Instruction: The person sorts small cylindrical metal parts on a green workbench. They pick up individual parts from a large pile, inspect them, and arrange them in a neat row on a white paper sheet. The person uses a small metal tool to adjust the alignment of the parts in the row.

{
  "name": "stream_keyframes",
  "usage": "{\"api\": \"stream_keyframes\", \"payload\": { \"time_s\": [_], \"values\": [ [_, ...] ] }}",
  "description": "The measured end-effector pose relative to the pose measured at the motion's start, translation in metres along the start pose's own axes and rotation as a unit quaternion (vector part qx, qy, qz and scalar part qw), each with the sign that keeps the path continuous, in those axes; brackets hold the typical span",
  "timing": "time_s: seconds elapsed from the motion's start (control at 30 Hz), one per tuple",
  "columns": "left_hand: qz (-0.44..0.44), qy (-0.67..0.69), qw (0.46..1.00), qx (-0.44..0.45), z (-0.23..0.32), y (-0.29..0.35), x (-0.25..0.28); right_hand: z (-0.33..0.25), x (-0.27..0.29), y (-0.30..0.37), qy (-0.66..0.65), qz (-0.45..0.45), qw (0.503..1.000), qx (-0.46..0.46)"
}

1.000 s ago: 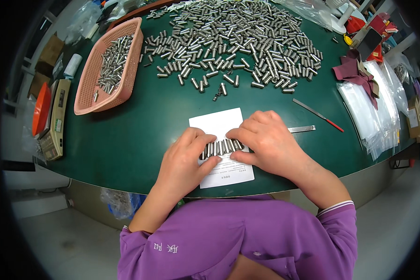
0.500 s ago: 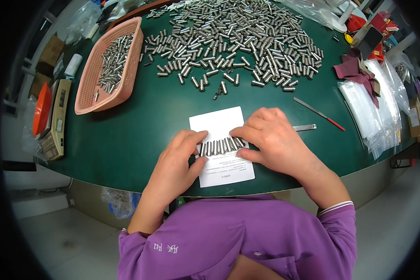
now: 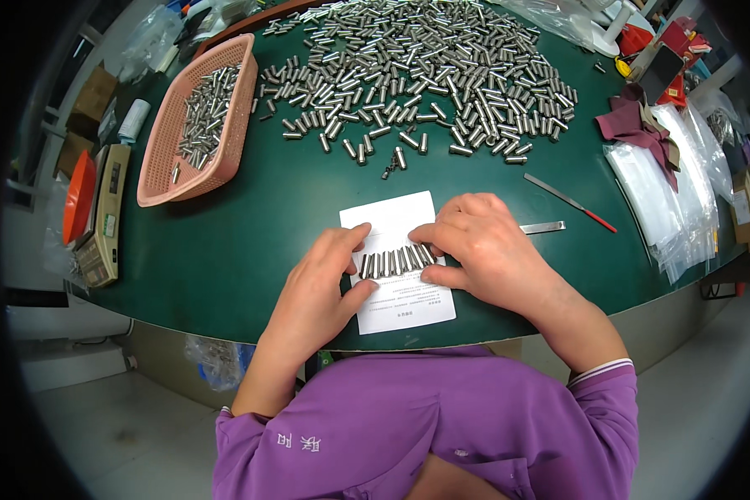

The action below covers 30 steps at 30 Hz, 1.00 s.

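A row of several short steel pins (image 3: 396,262) lies side by side across a white printed sheet of paper (image 3: 408,312), near the table's front edge. At the row's left end is my left hand (image 3: 321,283), its thumb and forefinger spread apart around the end pin without gripping it. My right hand (image 3: 490,248) is closed over the right end, fingertips along the far side and thumb on the near side. Its fingers partly hide the last pins.
A large heap of loose steel pins (image 3: 442,67) covers the far table. At left stand a pink plastic basket (image 3: 240,125) holding more pins and a scale (image 3: 108,221). A red-handled file (image 3: 571,202), metal tweezers (image 3: 544,227) and clear plastic bags (image 3: 662,192) lie at right.
My left forefinger has lifted a little away from the row's left end, and the left hand has shifted slightly right. The right hand stays in place at the other end.
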<state>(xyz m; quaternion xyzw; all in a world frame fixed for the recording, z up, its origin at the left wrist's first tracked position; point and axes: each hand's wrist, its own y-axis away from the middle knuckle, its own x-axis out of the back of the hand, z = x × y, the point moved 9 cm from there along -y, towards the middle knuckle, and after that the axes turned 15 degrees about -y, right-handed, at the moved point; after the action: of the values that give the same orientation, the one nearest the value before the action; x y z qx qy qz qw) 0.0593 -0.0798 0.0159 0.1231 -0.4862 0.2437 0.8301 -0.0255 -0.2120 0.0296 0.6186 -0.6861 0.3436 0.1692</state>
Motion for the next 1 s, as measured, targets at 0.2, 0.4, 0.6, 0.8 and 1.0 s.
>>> {"api": "stream_keyframes", "payload": {
  "time_s": [0.2, 0.4, 0.6, 0.8, 1.0],
  "values": [
    [0.008, 0.013, 1.000, 0.001, -0.002, 0.000, 0.000, 0.000, -0.001, 0.000, -0.013, -0.002, 1.000, -0.005],
    [0.005, 0.005, 1.000, 0.000, -0.001, 0.000, 0.000, 0.001, -0.001, 0.000, -0.016, -0.006, 1.000, -0.008],
    [0.010, -0.004, 1.000, 0.012, -0.001, -0.002, -0.002, -0.001, 0.005, 0.001, -0.021, 0.013, 1.000, 0.002],
    [0.029, 0.033, 0.999, 0.008, -0.007, -0.005, 0.000, 0.001, 0.010, 0.002, -0.019, 0.052, 0.998, 0.030],
    [0.027, 0.194, 0.977, 0.087, -0.038, -0.007, -0.009, 0.009, 0.071, 0.011, 0.098, 0.164, 0.981, -0.047]
  ]
}}
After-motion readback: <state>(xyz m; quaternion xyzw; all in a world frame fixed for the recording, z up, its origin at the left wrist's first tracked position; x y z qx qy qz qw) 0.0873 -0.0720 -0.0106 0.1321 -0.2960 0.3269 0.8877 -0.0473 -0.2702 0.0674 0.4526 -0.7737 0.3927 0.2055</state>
